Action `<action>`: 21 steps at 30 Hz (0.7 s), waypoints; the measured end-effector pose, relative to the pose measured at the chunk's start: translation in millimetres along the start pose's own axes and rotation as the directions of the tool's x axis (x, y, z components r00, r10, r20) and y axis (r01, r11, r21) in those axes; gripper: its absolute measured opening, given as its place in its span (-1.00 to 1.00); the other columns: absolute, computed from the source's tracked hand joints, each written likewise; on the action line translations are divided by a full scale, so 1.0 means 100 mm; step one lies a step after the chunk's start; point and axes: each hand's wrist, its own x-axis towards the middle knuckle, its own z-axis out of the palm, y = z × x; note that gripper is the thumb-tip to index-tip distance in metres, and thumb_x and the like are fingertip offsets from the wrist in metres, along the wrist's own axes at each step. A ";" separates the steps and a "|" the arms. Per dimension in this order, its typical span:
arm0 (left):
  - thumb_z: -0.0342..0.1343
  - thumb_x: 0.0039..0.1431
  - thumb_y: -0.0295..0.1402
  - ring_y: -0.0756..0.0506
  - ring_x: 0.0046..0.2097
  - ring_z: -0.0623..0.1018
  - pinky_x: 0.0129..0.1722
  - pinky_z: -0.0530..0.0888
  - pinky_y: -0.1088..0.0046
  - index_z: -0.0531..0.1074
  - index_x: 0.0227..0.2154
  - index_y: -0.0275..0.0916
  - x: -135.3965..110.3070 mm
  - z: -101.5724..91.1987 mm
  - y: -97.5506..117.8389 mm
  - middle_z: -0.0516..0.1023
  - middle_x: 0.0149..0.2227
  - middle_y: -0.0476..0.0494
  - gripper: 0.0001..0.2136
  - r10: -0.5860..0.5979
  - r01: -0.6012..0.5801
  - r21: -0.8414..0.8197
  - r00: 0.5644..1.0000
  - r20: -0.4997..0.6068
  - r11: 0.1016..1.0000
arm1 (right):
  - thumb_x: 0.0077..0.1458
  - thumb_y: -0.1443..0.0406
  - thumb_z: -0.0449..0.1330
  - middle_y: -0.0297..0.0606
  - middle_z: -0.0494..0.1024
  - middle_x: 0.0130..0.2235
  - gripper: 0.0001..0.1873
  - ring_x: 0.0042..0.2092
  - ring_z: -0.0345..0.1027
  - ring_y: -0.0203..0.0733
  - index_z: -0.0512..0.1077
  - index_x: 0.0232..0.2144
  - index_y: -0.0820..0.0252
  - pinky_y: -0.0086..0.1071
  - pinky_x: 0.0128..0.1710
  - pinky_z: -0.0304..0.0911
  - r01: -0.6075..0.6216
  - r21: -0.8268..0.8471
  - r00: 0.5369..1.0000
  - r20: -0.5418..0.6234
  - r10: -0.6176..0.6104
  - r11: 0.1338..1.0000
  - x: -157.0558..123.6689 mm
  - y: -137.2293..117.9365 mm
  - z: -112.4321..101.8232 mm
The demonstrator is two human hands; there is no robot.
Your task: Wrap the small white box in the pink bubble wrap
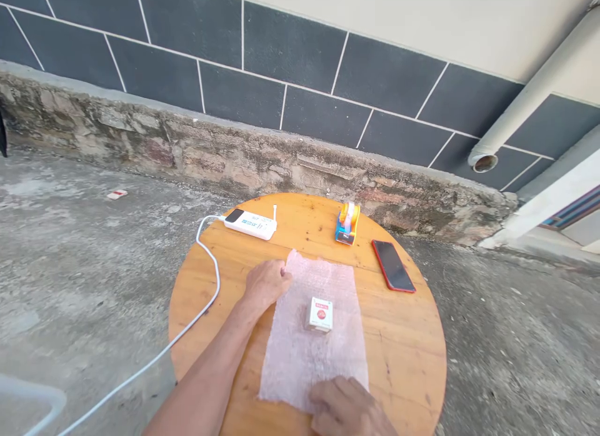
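Observation:
A sheet of pinkish bubble wrap (295,355) lies spread flat over a round wooden table (398,342). On the sheet, a little above its middle, sits a small white box (320,315) with red print. My left hand (269,282) is at the sheet's far left edge, its fingers curled in and closed on the wrap there. Down at the near edge, my right hand (349,408) rests with bent fingers closed at the wrap; its fingertips are partly hidden. Neither hand touches the box.
A white power strip (250,224) lies at the far left, its cable (206,308) running off the table's left side. Toward the back stands a tape dispenser (347,223). A red-edged phone (393,266) lies at right. Behind the table runs a stone-based wall (281,161).

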 end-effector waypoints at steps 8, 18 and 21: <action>-0.03 0.00 -0.38 -0.14 -0.32 0.52 -0.43 0.25 0.45 0.41 -0.54 -0.17 0.00 -0.02 0.00 0.56 -0.42 -0.10 -0.87 0.020 -0.021 0.022 0.999 0.031 1.000 | 0.07 0.38 0.13 -0.20 0.53 -0.07 -0.73 -0.17 0.44 -0.13 0.39 -0.13 0.09 -0.36 -0.26 0.33 -0.076 -0.083 0.992 -0.111 0.067 0.994 0.20 -0.09 -0.22; -0.04 0.00 -0.37 -0.13 -0.32 0.52 -0.44 0.25 0.46 0.41 -0.52 -0.17 0.01 0.00 -0.03 0.56 -0.41 -0.10 -0.87 0.045 -0.046 0.034 0.998 0.038 0.998 | 0.18 0.30 0.05 -0.22 0.54 -0.06 -0.83 -0.03 0.38 -0.10 0.43 -0.23 0.09 -0.24 -0.08 0.28 0.021 0.049 0.985 -0.174 -0.012 0.999 0.26 0.01 -0.28; -0.04 -0.01 -0.37 -0.13 -0.33 0.52 -0.45 0.24 0.47 0.40 -0.53 -0.17 0.01 0.01 -0.03 0.56 -0.43 -0.09 -0.87 0.045 -0.046 0.036 0.999 0.032 0.998 | 0.13 0.40 0.05 -0.13 0.33 0.15 -0.63 0.10 0.26 -0.05 0.34 0.00 0.08 -0.15 0.02 0.25 -0.243 0.047 0.968 -0.042 0.245 0.969 0.41 0.18 -0.58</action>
